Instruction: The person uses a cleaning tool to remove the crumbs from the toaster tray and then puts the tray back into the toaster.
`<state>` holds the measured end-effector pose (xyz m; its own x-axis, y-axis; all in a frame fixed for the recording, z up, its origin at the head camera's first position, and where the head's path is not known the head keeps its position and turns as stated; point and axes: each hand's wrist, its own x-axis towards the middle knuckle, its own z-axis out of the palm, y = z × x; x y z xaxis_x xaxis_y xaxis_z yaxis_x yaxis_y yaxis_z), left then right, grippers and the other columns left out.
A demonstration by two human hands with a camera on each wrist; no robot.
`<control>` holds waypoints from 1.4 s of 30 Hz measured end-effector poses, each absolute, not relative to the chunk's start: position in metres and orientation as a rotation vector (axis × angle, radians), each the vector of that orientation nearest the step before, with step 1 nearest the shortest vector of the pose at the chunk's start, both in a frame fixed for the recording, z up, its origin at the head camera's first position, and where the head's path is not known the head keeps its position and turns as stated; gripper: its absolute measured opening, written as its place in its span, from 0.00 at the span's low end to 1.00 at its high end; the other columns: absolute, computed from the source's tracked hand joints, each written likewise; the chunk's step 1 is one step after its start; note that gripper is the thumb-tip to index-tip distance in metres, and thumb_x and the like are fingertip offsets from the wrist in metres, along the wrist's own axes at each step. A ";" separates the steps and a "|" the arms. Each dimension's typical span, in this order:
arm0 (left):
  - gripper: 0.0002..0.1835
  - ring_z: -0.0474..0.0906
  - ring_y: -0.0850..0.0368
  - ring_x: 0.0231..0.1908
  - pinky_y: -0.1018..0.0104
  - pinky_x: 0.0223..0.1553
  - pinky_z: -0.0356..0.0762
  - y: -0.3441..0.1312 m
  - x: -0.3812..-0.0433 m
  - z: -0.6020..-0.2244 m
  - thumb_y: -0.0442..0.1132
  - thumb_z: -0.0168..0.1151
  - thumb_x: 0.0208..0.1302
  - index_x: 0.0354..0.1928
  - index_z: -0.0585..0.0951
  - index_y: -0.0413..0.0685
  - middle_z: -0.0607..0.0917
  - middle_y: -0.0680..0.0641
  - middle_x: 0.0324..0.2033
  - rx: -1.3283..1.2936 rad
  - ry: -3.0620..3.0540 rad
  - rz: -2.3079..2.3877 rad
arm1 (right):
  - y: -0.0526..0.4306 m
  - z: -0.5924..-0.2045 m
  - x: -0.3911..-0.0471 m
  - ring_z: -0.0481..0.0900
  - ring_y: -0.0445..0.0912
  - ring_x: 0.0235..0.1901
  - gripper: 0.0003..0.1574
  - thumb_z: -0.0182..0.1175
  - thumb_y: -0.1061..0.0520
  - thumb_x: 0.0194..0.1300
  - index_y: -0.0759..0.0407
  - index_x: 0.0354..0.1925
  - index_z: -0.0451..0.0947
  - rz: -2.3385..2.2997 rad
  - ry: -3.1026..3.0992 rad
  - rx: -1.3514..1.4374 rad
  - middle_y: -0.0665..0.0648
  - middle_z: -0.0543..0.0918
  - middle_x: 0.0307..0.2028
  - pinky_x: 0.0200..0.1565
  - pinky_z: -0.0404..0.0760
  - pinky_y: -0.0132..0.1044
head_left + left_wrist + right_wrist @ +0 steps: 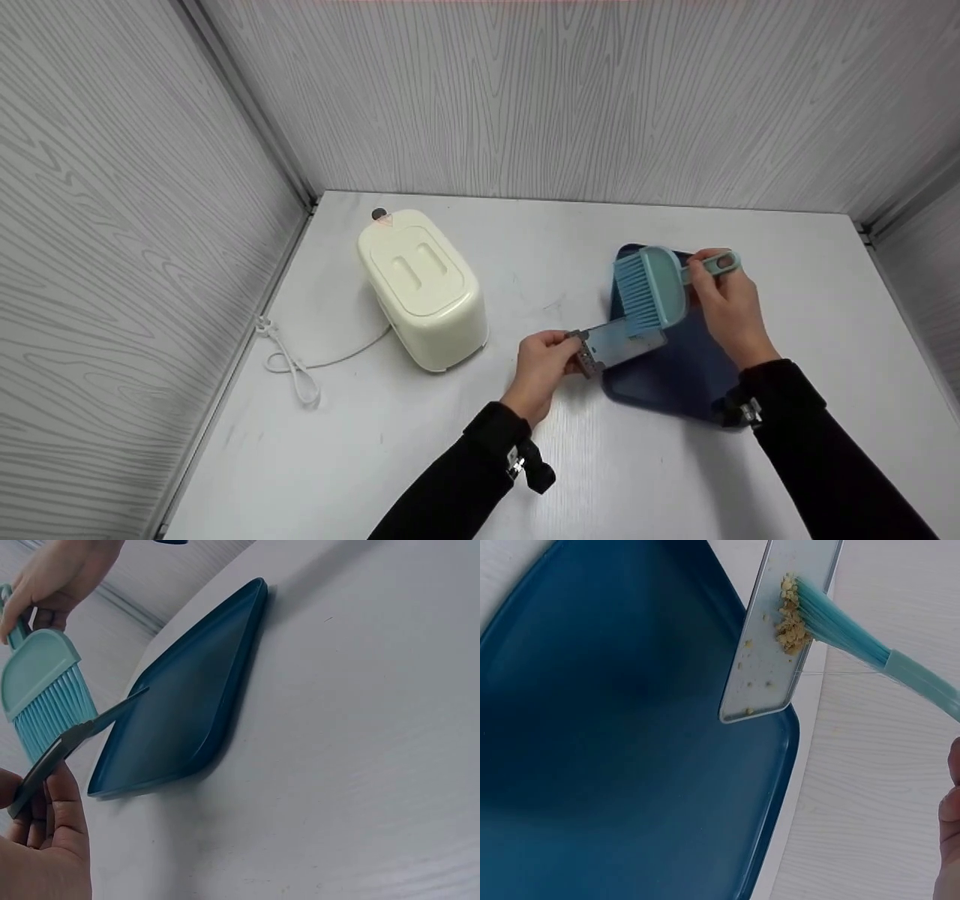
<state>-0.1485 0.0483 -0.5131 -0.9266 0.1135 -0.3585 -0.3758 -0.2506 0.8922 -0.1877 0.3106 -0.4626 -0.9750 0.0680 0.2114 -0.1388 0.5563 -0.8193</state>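
My left hand (538,373) pinches the dark end of a thin metal crumb tray (613,345) between thumb and fingers. The crumb tray's far end reaches over a dark blue tray (690,371) lying on the table. In my right hand (731,311) is the handle of a light teal brush (666,285), its bristles down on the crumb tray. Seen from the right wrist, the bristles (840,622) meet a small heap of tan crumbs (791,619), with a few specks scattered toward the tray's end. The left wrist view shows the crumb tray (75,739) nearly edge-on.
A cream toaster (450,322) with a lid on top stands to the left of both hands. Its white cord (349,360) runs left to a tied loop near the table's left edge. Grey wood-grain panels (525,97) enclose the table at the back and sides.
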 end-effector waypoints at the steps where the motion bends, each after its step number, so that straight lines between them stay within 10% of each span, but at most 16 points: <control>1: 0.08 0.84 0.56 0.30 0.63 0.37 0.86 0.048 -0.149 -0.513 0.32 0.63 0.68 0.45 0.85 0.34 0.87 0.40 0.38 -0.317 1.696 2.241 | 0.312 -0.464 -0.188 0.75 0.39 0.31 0.27 0.45 0.46 0.84 0.65 0.64 0.69 1.377 -2.574 0.057 0.63 0.79 0.39 0.32 0.74 0.27; 42: 0.10 0.85 0.57 0.31 0.66 0.36 0.86 0.051 -0.147 -0.513 0.31 0.64 0.65 0.45 0.86 0.33 0.88 0.41 0.37 -0.356 1.698 2.261 | 0.327 -0.458 -0.171 0.73 0.42 0.32 0.29 0.44 0.42 0.83 0.64 0.61 0.71 1.245 -2.454 -0.096 0.54 0.77 0.36 0.35 0.69 0.29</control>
